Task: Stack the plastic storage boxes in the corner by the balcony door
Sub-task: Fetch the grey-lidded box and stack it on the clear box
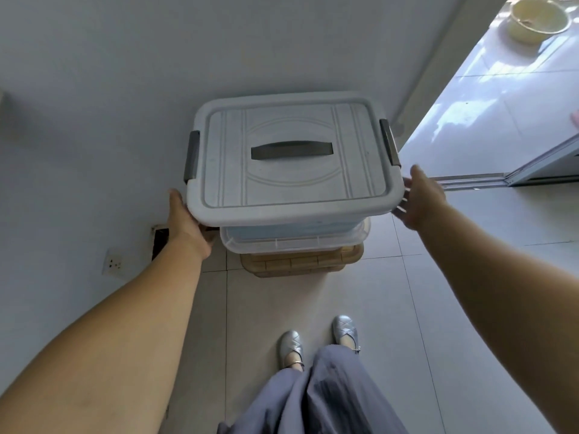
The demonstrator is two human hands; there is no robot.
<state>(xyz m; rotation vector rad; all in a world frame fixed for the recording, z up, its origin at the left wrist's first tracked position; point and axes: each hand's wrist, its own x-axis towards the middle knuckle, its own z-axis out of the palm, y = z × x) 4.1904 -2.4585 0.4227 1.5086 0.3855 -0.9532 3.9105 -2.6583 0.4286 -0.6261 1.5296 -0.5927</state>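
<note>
Three plastic storage boxes stand stacked in the corner. On top is a grey-lidded box (291,161) with a dark handle and dark side latches. Under it sits a clear box (294,239), and at the bottom a tan box (300,261) on the tiled floor. My left hand (186,220) lies against the top box's left side, thumb up, and its fingers tuck under the rim out of sight. My right hand (418,198) is at the box's front right corner with its fingers spread and blurred, just off the rim.
White walls (94,89) close the corner behind and to the left, with a socket (114,263) low on the left wall. The balcony door track (470,180) runs on the right, and a yellow basin (540,18) sits on the balcony floor. My feet (316,339) stand on tiles behind the stack.
</note>
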